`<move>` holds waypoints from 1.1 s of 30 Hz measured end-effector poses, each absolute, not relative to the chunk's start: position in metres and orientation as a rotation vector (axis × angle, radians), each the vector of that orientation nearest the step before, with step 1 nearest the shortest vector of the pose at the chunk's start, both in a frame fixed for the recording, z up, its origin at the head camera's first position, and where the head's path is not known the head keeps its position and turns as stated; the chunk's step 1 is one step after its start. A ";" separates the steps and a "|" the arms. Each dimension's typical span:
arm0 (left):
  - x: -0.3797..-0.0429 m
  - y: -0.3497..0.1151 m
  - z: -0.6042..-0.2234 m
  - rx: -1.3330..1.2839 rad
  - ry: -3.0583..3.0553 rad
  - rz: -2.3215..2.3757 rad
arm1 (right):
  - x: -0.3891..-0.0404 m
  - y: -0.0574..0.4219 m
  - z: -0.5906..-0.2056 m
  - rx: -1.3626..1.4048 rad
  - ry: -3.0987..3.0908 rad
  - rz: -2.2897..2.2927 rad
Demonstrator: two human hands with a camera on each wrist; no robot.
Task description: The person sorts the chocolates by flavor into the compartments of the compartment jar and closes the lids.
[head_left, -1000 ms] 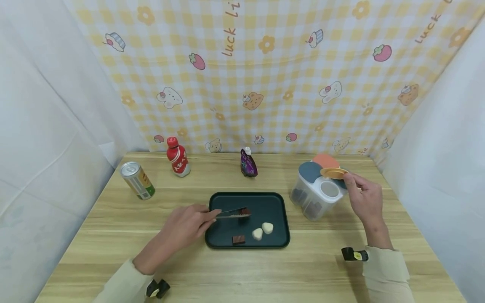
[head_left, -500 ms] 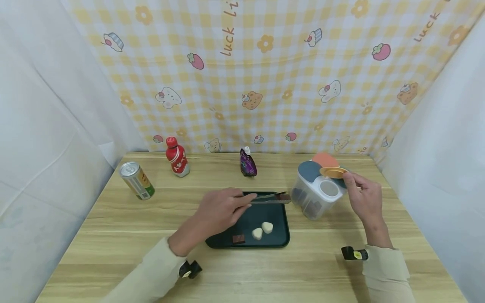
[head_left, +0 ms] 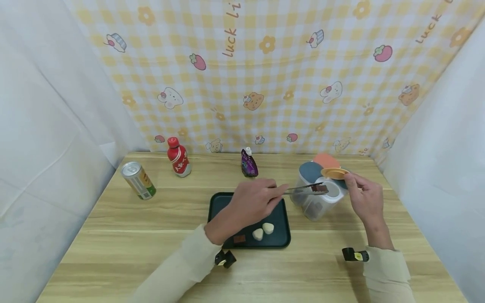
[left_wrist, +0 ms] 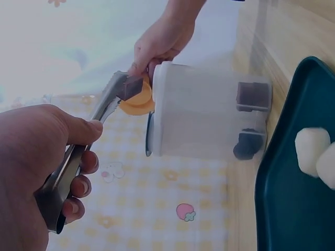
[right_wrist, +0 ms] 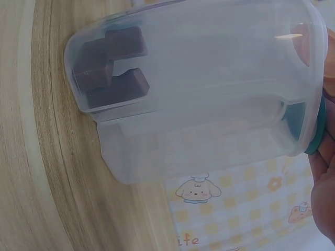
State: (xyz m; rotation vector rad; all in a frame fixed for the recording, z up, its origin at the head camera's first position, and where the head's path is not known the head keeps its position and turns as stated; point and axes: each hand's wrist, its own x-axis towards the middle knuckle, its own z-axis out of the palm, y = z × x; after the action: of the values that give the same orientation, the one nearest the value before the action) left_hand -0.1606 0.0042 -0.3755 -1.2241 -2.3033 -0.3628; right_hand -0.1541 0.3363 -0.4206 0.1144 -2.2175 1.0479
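Observation:
My left hand [head_left: 254, 203] grips metal tongs [left_wrist: 67, 172], and a brown chocolate piece [head_left: 319, 188] sits between their toothed tips. The tips hover over the round opening of a clear multi-compartment container [head_left: 318, 207]. My right hand [head_left: 365, 198] pinches the raised orange lid [head_left: 334, 173] of that opening. Dark chocolate pieces [right_wrist: 112, 68] lie at the bottom of one compartment in the right wrist view. Below my left arm is a dark green tray [head_left: 282, 240], bearing two white heart-shaped pieces [head_left: 263, 231] and a brown chocolate piece [head_left: 239, 239], partly beside my sleeve.
A can [head_left: 138, 180] stands at the table's left. Behind the tray are a red bottle [head_left: 179, 157] and a purple spout pouch [head_left: 249, 163]. The container's other lids, blue [head_left: 310, 171] and coral [head_left: 326, 160], are down. A checked curtain [head_left: 242, 84] hangs behind the table.
My left hand has carried the tongs and chocolate piece from over the tray, rightward to above the container's opening. My right hand has stayed in place, holding the lid up.

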 end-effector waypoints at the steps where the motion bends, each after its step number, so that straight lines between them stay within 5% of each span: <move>1: -0.162 0.008 -0.376 -1.216 -2.309 -0.350 | -0.154 0.336 -0.420 0.111 -2.218 1.048; 33: -0.173 0.028 -0.382 -1.198 -2.503 -0.326 | -0.156 0.336 -0.422 0.127 -2.193 1.052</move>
State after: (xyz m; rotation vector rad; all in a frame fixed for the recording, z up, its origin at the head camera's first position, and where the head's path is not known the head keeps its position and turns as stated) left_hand -0.1727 0.0283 -0.3825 -1.1983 -2.5028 -0.3258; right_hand -0.1557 0.3360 -0.4219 0.1274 -2.1933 1.0520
